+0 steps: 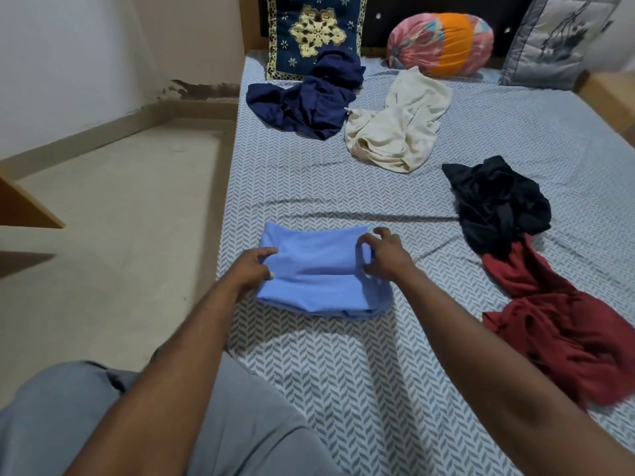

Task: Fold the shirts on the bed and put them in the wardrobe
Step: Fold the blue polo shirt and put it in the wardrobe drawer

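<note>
Head view: a bed [378, 372] with a grey herringbone sheet fills the right of the frame, and a pale floor [120, 218] and a cream wall [68, 46] lie to its left. At the head end stand a navy embroidered pillow [316, 29], a pink-and-orange bolster [441, 44] and a grey cushion [556, 39]. Four unfolded shirts lie on the sheet: a navy shirt [309, 101] and a cream shirt [398, 125] side by side, and a black shirt [498, 204] overlapping a red shirt [556, 324].

Both arms reach forward. The left hand [251, 269] grips the left edge of the light blue shirt [319, 269] with curled fingers. The right hand [385, 255] pinches a fold at its right edge.

The light blue shirt lies folded near the bed's left side. Its long axis runs across the bed, from one hand to the other.
</note>
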